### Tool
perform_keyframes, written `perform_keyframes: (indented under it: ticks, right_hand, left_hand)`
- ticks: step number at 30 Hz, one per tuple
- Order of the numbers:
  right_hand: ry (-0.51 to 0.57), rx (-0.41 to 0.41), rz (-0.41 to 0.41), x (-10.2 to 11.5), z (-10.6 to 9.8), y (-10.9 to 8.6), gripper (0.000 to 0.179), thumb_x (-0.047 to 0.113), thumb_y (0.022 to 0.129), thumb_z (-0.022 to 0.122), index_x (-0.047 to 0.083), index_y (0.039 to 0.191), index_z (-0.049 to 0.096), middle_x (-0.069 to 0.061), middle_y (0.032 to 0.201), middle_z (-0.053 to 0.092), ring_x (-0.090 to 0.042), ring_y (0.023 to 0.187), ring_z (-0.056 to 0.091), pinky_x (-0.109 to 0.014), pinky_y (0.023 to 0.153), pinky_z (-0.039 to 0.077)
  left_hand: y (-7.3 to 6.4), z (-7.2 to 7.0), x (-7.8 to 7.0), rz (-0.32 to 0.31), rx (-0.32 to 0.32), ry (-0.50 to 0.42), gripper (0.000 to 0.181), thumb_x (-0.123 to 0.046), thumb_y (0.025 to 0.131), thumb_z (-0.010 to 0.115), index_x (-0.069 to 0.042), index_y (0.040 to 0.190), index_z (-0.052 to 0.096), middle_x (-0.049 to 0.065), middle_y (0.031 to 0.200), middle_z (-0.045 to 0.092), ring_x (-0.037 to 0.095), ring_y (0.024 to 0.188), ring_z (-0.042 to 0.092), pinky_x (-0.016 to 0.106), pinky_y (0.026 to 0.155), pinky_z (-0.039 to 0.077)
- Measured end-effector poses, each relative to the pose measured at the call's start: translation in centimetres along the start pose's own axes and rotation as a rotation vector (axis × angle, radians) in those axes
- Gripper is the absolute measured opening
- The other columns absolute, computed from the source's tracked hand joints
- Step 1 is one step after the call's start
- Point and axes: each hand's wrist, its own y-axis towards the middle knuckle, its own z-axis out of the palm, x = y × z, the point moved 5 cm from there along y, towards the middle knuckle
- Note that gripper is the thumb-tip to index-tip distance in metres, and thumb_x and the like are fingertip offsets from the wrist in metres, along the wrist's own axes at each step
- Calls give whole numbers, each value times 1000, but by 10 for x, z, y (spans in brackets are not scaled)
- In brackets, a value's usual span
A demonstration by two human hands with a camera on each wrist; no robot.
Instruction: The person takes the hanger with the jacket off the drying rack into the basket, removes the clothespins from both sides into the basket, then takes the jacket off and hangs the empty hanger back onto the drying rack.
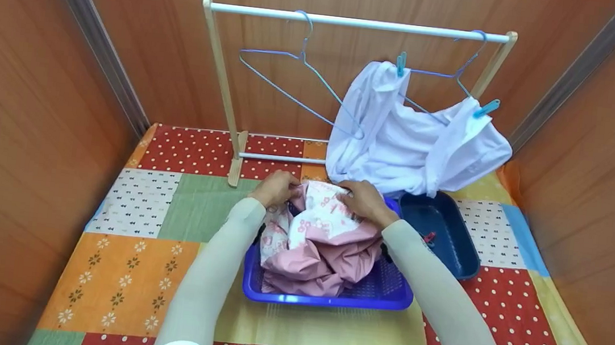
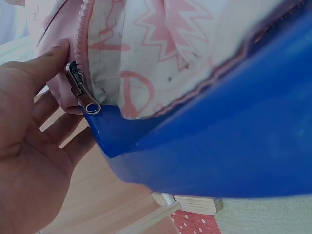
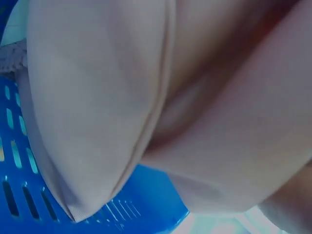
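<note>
A pink zip jacket (image 1: pixel 327 254) with a white, pink-printed lining lies bunched in a blue-purple plastic basket (image 1: pixel 328 302). At its far left edge my left hand (image 1: pixel 276 188) pinches the fabric. The left wrist view shows that thumb on the pink cloth beside a metal zip pull (image 2: pixel 91 106), fingers behind. My right hand (image 1: pixel 366 202) grips the jacket's far right part, fingertips curled over the printed lining. Pink folds (image 3: pixel 97 107) fill most of the right wrist view and hide nearly all of that hand.
Behind the basket stands a drying rack (image 1: pixel 357 23) with a bare hanger (image 1: pixel 302 56) on the left. A white garment (image 1: pixel 402 137) hangs on the right from another hanger, held by teal clothespins (image 1: pixel 401 63). A dark tray (image 1: pixel 441 232) with a red clip sits right of the basket. Wooden panels enclose the sides.
</note>
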Motion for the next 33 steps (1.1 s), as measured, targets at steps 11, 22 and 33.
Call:
perform_keyframes:
  ticks: [11,22,33]
  right_hand:
    - [42,-163,-54,6,-19,-8,21,18,96,63,9,112,72,-11,103,75,-31,93,71,-46,87,55]
    - [75,-186,-128,25,-39,-36,24,15,102,52,10,124,60,-14,87,71,-28,73,65,-46,72,52]
    - [61,-89,-267,48,-31,-73,38,9,100,51,10,138,55,-13,133,64,-30,119,62,-45,100,51]
  left_hand:
    - [-2,-10,-9,27,-78,31,17,-16,98,59,-9,99,75,7,95,74,20,86,63,39,82,53]
    - [-29,-33,-46,206,-219,26,19,-18,99,58,-8,107,73,10,105,74,27,96,69,43,87,55]
    - [-74,-17,-62,325,-208,33,20,-21,100,56,-13,113,69,5,105,74,22,95,70,40,82,58]
